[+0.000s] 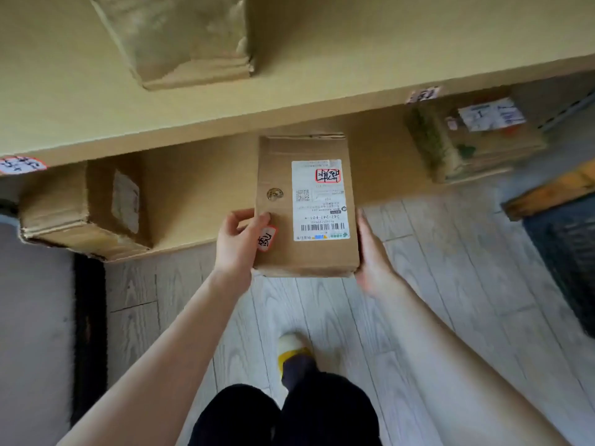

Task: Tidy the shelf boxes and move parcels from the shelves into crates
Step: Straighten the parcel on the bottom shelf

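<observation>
A brown cardboard parcel (280, 204) with a white shipping label sits half over the front edge of the lower shelf (193, 188). My left hand (236, 243) grips its left side, thumb on top beside a small red-bordered sticker. Flat against the parcel's right side lies my right hand (373, 252), its fingers straight. Both hands hold the parcel between them. A dark crate (566, 252) with a wooden rim stands on the floor at the right.
Another brown box (80, 210) sits at the lower shelf's left end, and a box (473, 140) with green print at its right. A taped box (180, 37) rests on the upper shelf (354, 59). Pale wood floor (450, 300) lies below, with my foot (294, 352).
</observation>
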Demonstrator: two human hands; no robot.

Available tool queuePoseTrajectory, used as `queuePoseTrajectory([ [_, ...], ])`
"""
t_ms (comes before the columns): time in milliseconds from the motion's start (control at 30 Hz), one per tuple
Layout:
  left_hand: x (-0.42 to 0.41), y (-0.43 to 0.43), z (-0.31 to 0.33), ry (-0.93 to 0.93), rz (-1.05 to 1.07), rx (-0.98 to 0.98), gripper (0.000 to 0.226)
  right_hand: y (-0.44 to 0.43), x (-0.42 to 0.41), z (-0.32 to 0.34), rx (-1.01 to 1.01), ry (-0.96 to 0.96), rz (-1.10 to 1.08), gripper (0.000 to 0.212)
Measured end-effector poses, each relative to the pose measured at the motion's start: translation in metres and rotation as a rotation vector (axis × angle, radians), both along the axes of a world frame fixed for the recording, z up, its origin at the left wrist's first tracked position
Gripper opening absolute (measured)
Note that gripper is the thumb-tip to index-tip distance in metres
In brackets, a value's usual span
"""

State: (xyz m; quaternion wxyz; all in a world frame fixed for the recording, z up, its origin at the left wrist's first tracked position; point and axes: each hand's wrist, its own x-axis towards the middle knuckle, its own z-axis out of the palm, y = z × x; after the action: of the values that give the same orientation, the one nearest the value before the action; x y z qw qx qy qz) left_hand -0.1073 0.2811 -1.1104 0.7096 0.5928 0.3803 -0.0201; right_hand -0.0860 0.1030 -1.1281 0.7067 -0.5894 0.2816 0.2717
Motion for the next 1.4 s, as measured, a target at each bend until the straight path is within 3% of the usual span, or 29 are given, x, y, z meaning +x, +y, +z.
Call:
queuePoseTrajectory([
  [133,-0.022,-0.082,0.059,0.096,-0.179,-0.011,0.011,-0.079,-0.056,0.068,-0.057,0.04,-0.145,0.047],
  [300,-0.057,-0.198,0.128,0.154,-0.486,0.011,0.009,-0.182,-0.141,0.155,0.018,0.0,-0.435,0.054],
  [600,-0.122,-0.446,0.205,0.161,-1.011,0.098,0.025,-0.392,-0.262,0.233,-0.054,0.14,-0.872,0.03],
  [700,-0.139,-0.541,0.211,0.139,-1.164,0.131,0.016,-0.474,-0.291,0.236,-0.068,0.163,-0.969,0.028],
  [933,-0.167,-0.725,0.206,0.163,-1.341,0.185,0.019,-0.649,-0.332,0.223,-0.073,0.207,-1.059,0.024],
  [1200,-0.134,-0.853,0.155,0.255,-1.496,0.175,0.035,-0.754,-0.31,0.179,-0.069,0.247,-1.112,0.016],
  [1333,-0.106,-0.907,0.119,0.471,-1.619,0.057,0.051,-0.802,-0.286,0.14,-0.154,0.337,-1.09,0.021],
  [1400,-0.094,-0.938,0.098,0.486,-1.648,0.073,0.053,-0.829,-0.272,0.119,-0.152,0.341,-1.127,0.025],
])
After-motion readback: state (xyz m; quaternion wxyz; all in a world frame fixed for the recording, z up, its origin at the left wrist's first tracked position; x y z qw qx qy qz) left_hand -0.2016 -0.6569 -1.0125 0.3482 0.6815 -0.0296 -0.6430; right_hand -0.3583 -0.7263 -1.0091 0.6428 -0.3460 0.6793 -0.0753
